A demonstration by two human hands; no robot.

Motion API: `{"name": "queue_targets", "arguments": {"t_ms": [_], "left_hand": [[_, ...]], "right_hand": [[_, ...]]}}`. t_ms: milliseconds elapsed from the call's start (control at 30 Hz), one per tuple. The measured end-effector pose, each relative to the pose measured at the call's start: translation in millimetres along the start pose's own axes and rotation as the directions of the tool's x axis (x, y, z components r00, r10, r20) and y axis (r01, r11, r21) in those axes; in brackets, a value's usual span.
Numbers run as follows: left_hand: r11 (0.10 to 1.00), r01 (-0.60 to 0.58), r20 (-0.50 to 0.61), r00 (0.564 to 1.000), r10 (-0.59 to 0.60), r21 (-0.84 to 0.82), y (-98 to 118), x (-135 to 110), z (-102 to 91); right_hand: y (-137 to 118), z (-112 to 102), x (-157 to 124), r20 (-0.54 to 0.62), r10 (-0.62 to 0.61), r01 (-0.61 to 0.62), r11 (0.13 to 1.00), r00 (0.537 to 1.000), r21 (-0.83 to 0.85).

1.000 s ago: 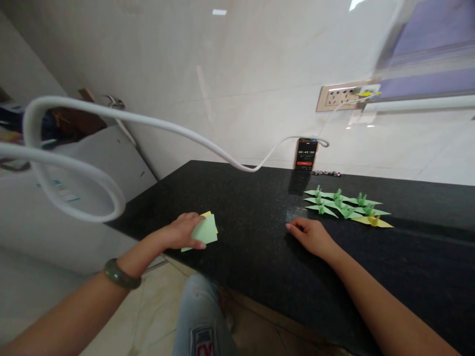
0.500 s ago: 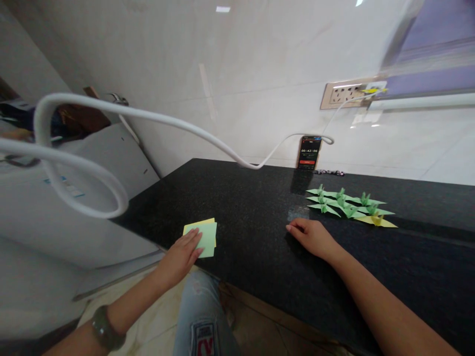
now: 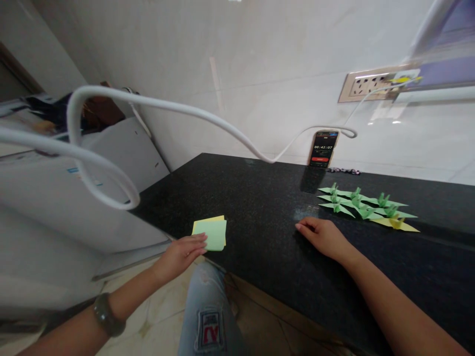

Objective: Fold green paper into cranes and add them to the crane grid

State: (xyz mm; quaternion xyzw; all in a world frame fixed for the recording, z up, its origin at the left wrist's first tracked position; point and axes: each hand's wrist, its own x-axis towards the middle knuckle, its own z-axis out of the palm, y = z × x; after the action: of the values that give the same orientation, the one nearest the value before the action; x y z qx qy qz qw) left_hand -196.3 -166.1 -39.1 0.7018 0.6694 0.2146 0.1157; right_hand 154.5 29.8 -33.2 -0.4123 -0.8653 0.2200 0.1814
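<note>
Drawn back, the left hand (image 3: 181, 254) reaches flat, gripping nothing, onto one corner of the green paper (image 3: 215, 235) near the counter's (image 3: 260, 262) edge, leaving it mostly uncovered, while the loosely curled, seemingly empty right hand (image 3: 325, 239) rests near paper cranes (image 3: 355, 199).

Single head-worn view, looking forward and down, near, over black counter (image 3: 256, 198) toward pale wall (image 3: 278, 54).

The left forearm (image 3: 143, 284) is extended from the lower left, and the left hand (image 3: 181, 255) is held palm down, its fingers (image 3: 196, 240) straightened and kept close together. The right forearm (image 3: 386, 294) is slanted in from the lower right; the right hand (image 3: 326, 238) is loosely curled. The hands are held well apart.
</note>
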Motion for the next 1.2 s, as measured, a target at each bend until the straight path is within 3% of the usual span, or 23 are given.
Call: {"name": "queue_targets", "arguments": {"t_ms": [133, 267, 367, 467, 667, 1200], "left_hand": [[0.945, 0.246, -0.087, 0.959, -0.269, -0.214, -0.7, 19.0, -3.8], [0.890, 0.340, -0.055, 0.926, -0.373, -0.302, -8.1, 39.1, -7.0], [0.848, 0.418, -0.096, 0.878, -0.469, -0.327, -14.3, 51.0, -8.2], [0.839, 0.432, -0.105, 0.867, -0.488, -0.331, -15.5, 58.9, -9.5], [0.792, 0.437, 0.084, 0.891, -0.447, -0.426, -5.1, 63.0, -15.5], [0.787, 0.458, 0.054, 0.875, -0.480, -0.414, -21.2, 62.8, -16.0]], "right_hand": [[1.0, -0.2, -0.2, 0.020, -0.005, 0.005, 1.000, 1.000, 0.009], [0.1, -1.5, -0.9, 0.030, -0.018, 0.018, 1.000, 0.999, 0.014], [-1.1, -2.7, -1.4, 0.036, -0.026, 0.026, 1.000, 0.999, 0.016], [-3.0, -3.7, -1.7, 0.042, -0.025, 0.025, 1.000, 0.999, 0.014], [-7.7, -6.0, -2.7, 0.035, -0.021, 0.020, 1.000, 0.999, 0.015], [-8.7, -7.3, -3.8, 0.040, -0.024, 0.024, 1.000, 0.999, 0.019]]}}
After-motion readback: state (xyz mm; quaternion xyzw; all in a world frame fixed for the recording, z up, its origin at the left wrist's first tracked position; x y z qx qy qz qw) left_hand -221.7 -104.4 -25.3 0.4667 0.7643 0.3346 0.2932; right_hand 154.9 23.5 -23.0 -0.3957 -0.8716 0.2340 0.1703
